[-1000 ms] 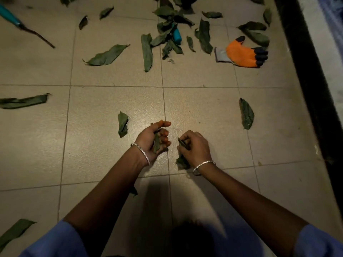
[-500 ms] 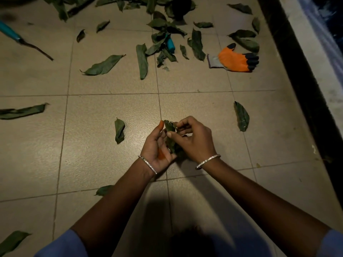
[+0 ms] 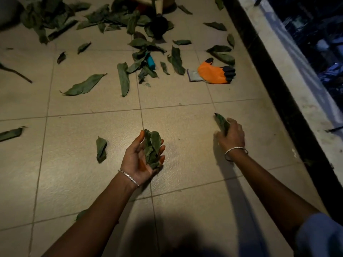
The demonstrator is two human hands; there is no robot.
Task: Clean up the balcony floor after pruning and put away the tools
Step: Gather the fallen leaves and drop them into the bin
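The left hand cups a bunch of leaves, palm up. The right hand grips one leaf low over the floor. I'd hold that palm level and fingers snug, so nothing spills.

Green leaves litter the tiles — orange glove lies flat beyond.
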